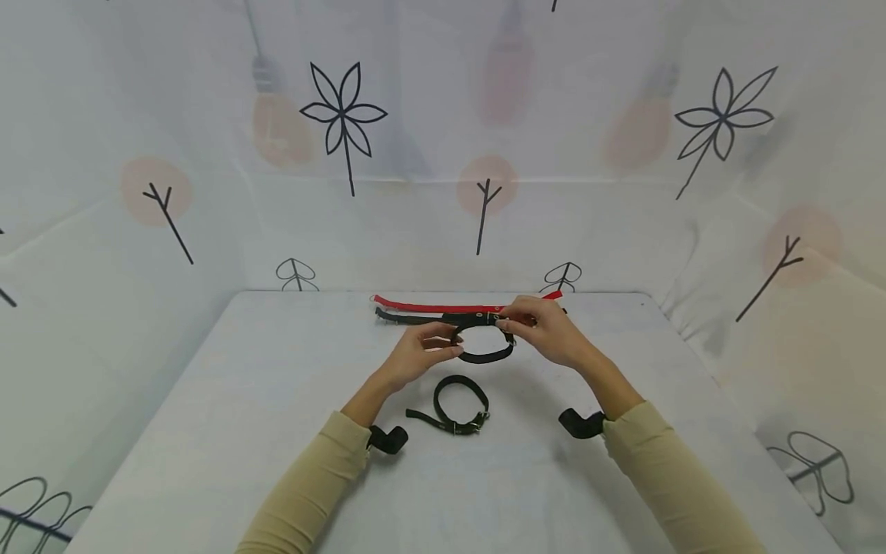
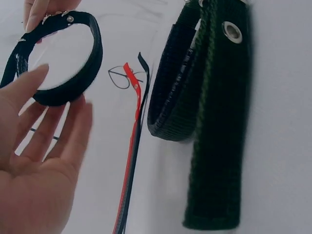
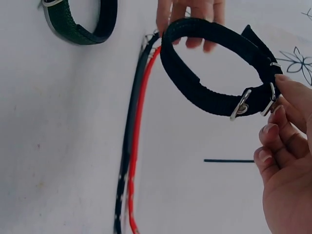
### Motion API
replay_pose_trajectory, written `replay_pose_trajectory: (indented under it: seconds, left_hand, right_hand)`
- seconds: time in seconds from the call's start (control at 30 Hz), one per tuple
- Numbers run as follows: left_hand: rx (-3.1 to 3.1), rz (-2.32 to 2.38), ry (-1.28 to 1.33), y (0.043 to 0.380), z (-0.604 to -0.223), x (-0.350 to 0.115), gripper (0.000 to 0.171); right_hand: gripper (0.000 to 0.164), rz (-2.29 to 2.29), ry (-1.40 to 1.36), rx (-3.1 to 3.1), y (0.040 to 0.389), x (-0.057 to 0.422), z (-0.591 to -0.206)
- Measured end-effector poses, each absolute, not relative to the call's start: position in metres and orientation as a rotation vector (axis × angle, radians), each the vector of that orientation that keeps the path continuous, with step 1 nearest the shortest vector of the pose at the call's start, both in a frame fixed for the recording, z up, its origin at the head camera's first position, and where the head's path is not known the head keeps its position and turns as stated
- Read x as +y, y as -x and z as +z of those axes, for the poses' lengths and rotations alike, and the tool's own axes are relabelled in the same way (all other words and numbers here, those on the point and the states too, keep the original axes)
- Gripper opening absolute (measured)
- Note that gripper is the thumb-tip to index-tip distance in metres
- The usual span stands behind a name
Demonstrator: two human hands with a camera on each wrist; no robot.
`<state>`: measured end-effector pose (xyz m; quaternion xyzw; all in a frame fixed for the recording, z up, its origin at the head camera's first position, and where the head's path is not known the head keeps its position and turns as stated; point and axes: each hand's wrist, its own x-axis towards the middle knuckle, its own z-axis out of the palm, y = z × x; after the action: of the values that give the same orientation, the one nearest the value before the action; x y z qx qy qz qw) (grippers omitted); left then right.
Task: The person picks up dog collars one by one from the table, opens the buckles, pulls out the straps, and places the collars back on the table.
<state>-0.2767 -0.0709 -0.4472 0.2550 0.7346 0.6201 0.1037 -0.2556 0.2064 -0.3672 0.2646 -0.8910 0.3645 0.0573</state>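
Note:
Both hands hold a dark buckled collar [image 1: 486,358] raised above the table, its band closed into a loop. My left hand [image 1: 415,355] grips the loop's left side, thumb on one side and fingers on the other, as the left wrist view shows. On the opposite side, my right hand [image 1: 545,329] pinches the band beside the metal buckle [image 3: 269,100]. A D-shaped ring [image 3: 241,105] hangs near that buckle. Below the hands, a dark green collar [image 1: 467,428] lies looped on the table, its free end pointing left.
Toward the back edge of the white table [image 1: 277,431], a red collar [image 1: 429,308] and a dark collar [image 1: 408,318] lie stretched out side by side, partly behind the hands. A patterned white backdrop [image 1: 415,231] surrounds the table at the back and sides.

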Motion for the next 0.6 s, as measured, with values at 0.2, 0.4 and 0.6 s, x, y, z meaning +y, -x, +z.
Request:
replay_pose_trajectory:
  seconds: [0.2,0.4,0.6]
  left_hand:
    - [2.162,1.767,-0.753,0.274,-0.441,-0.061,0.049]
    - [2.137,1.874,-0.743,0.272,-0.436,-0.048,0.034]
    - [2.061,2.025,-0.706,0.269,-0.43,-0.043,0.026]
  right_hand:
    - [0.015,1.15,-0.835,-2.668,0.255,0.202,-0.369]
    - [0.012,1.157,-0.926,-2.648,0.253,0.193,-0.373]
    - [0.006,1.11,-0.965,-2.687,0.251,0.188,-0.373]
